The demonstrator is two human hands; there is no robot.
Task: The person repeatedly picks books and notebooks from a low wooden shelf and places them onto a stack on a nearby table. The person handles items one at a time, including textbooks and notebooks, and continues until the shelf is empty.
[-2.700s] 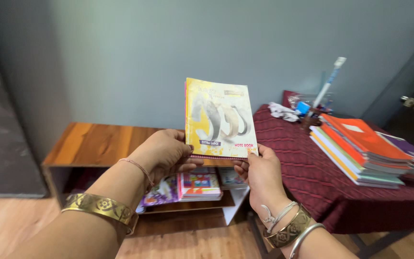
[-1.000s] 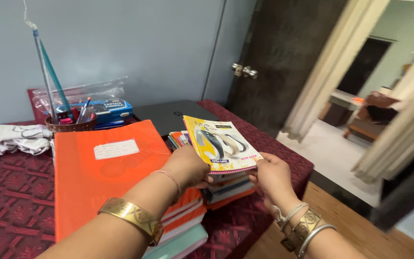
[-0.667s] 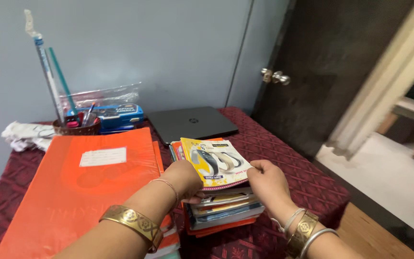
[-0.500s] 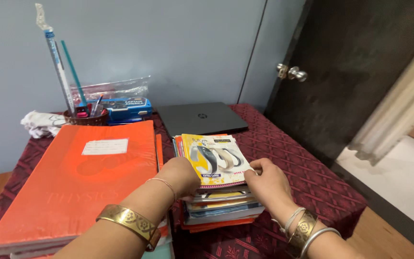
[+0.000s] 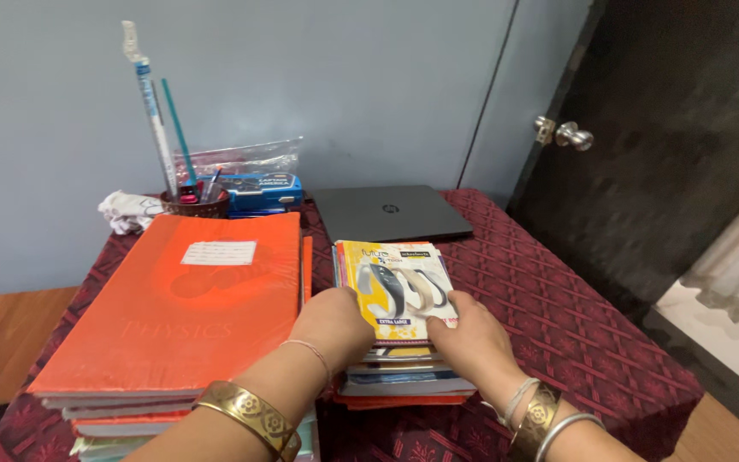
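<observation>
Head view: yellow notebook [image 5: 397, 287] lies flat atop small book stack [image 5: 404, 376], long axis running away from the grip. Left hand [image 5: 333, 321] and right hand [image 5: 465, 329] pinch its near corners, equally close; orange book pile [image 5: 173, 299] lies left.

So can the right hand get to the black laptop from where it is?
Probably yes. The right hand rests on the yellow notebook atop the small stack, and the closed laptop lies flat just behind that stack. Nothing stands between them; the hand would only need to lift over the notebook.
</observation>
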